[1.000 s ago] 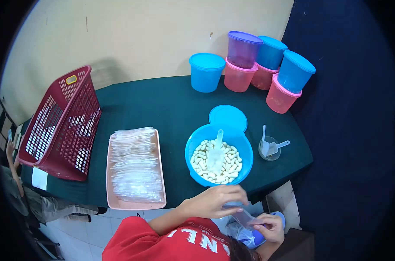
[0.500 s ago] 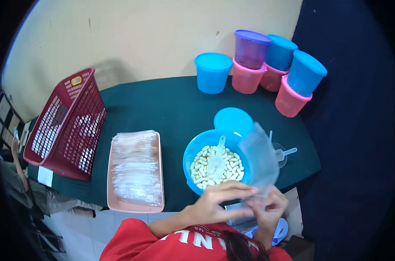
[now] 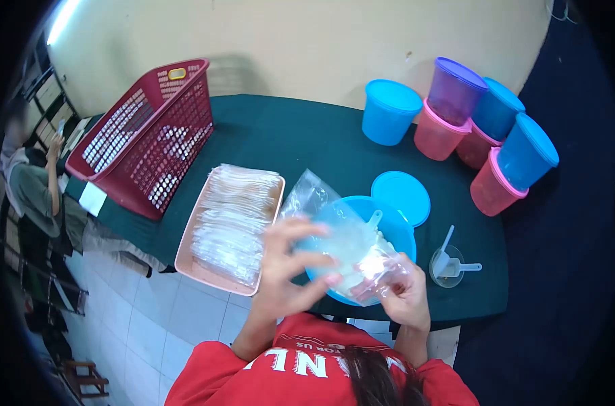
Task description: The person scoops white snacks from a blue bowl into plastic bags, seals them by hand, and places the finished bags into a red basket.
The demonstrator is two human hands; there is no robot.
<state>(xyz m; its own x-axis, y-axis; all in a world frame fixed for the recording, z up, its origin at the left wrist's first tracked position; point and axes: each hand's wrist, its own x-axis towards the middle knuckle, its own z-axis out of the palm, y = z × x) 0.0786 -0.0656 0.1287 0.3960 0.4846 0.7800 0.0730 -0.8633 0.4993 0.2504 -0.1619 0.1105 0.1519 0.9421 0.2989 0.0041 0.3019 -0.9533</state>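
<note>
My right hand (image 3: 407,295) pinches one corner of a clear plastic bag (image 3: 341,233), which stretches leftward over a blue tub (image 3: 403,233). Slightly smeared by motion, my left hand (image 3: 287,274) has its fingers spread apart at the bag's left side. Inside the tub lie white capsule-shaped pieces (image 3: 386,246), mostly covered by the bag, and the handle of a white scoop (image 3: 375,218) sticks up among them. To the left of my left hand, a pink tray (image 3: 186,260) holds a stack of flat clear packets (image 3: 233,216).
A round blue lid (image 3: 402,196) lies behind the tub. Right of it, a clear bowl (image 3: 447,276) holds small scoops. Lidded containers (image 3: 449,128) stand stacked at the back right, a maroon basket (image 3: 148,162) at the left. Beyond the table's left end is another person (image 3: 33,186).
The view has shifted, so the table's things sit differently. My left hand has drawn away leftward from my right hand, and the bag now stretches left across the tub.
</note>
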